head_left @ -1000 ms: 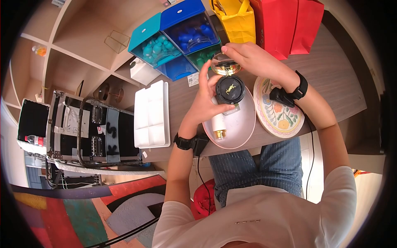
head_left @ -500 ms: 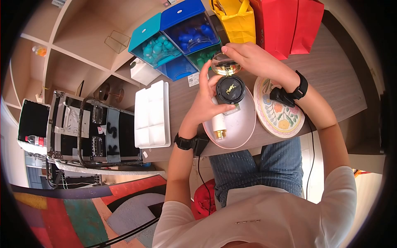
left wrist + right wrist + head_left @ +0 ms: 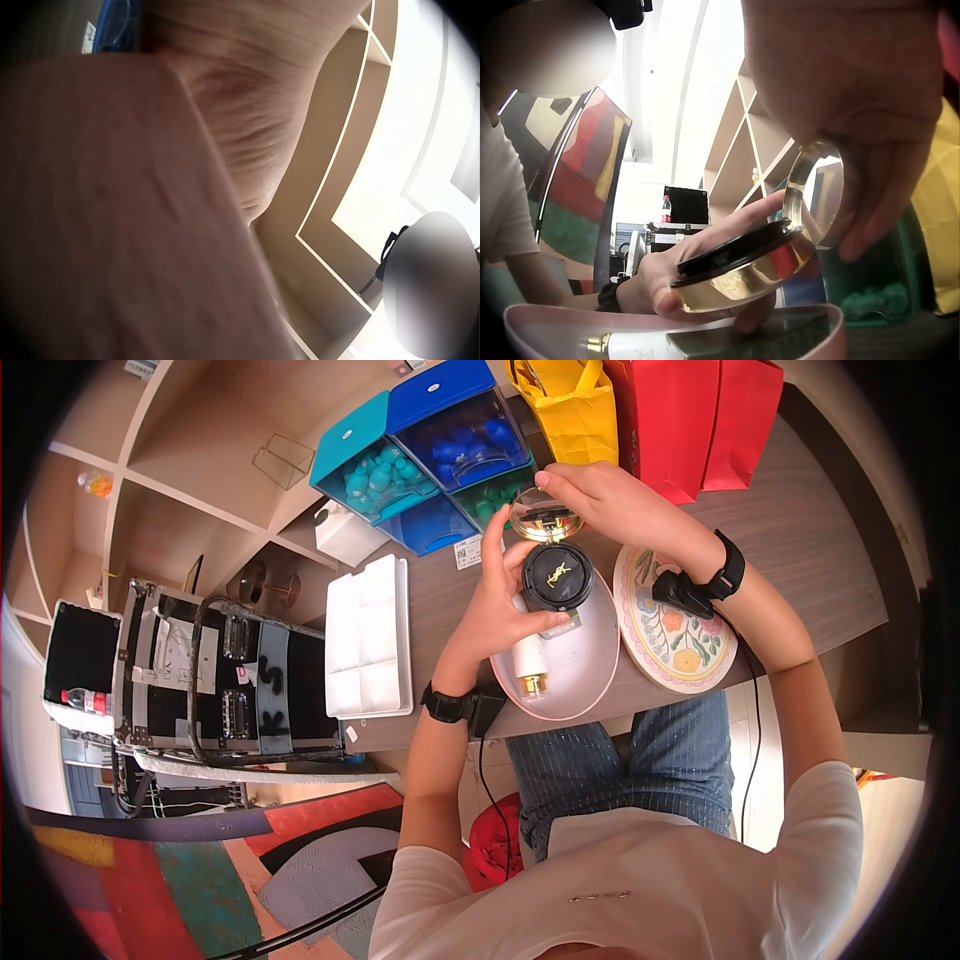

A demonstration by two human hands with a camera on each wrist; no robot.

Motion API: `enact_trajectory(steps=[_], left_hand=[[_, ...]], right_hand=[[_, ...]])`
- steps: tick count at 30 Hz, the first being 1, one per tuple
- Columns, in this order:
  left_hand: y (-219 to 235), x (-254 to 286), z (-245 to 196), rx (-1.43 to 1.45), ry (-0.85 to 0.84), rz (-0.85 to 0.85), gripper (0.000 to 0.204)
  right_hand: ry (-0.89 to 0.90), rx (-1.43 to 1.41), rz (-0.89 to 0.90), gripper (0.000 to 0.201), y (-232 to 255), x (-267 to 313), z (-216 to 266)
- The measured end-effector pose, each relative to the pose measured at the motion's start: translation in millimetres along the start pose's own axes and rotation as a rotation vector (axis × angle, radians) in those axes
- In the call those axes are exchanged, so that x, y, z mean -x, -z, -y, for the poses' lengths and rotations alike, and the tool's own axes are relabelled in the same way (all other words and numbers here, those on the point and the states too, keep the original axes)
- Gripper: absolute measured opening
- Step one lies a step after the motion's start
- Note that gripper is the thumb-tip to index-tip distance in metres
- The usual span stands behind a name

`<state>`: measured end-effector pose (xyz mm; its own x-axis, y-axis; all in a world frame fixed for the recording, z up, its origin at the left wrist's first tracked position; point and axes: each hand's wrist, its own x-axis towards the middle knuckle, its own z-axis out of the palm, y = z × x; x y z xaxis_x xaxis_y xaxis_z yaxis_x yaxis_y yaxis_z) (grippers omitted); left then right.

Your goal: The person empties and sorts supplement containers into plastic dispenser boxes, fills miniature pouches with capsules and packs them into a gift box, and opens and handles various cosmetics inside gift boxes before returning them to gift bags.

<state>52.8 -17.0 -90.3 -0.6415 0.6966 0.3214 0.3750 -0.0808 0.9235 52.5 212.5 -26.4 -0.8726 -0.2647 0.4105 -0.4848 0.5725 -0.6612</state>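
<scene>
Above the pale pink oval container (image 3: 598,672), a round black-and-gold compact (image 3: 557,577) is held by the left hand (image 3: 492,603), its base gripped at the rim between thumb and fingers. By this edge hold, the black inner face with its gold lettering is left uncovered and turned up toward the person. The hinged mirror lid (image 3: 545,522) is raised at the far side of the base; it appears to be pinched by the curled right hand (image 3: 618,503), though some of the contact is hidden. With each half steadied separately, the lid is presumably stopped from swinging on its hinge. Inside the container, a white bottle (image 3: 529,657) with a gold end is laid on its side, probably hemmed in by the wall against rolling. Just to the right, a floral disc (image 3: 665,650) is set flat on the table (image 3: 810,555). On the left, a white divided tray (image 3: 368,640) is placed well apart from the hands, perhaps for elbow room.
</scene>
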Motion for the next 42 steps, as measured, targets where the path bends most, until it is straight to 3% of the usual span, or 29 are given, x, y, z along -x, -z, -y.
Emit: enact_trajectory(steps=[14, 23, 29, 31, 37, 42], left_hand=[[-4, 0, -2, 0.09, 0.035, -0.048, 0.139], [5, -1, 6, 0.158, 0.016, -0.08, 0.135], [8, -4, 9, 0.365, -0.04, -0.215, 0.1], [15, -1, 12, 0.421, 0.086, -0.247, 0.077], [13, -1, 10, 0.48, 0.032, -0.253, 0.065], [16, 1, 21, 0.389, 0.0, -0.219, 0.067]], right_hand=[[0.009, -0.079, -0.014, 0.045, -2, 1, 1], [0.086, 0.011, 0.112, 0.035, 6, 5, 16], [0.254, -0.003, 0.154, 0.04, 4, 7, 16], [0.298, 0.08, 0.193, 0.046, 1, 9, 14], [0.43, 0.224, 0.132, 0.057, -4, 15, 15], [0.407, 0.302, 0.125, 0.057, -2, 17, 24]])
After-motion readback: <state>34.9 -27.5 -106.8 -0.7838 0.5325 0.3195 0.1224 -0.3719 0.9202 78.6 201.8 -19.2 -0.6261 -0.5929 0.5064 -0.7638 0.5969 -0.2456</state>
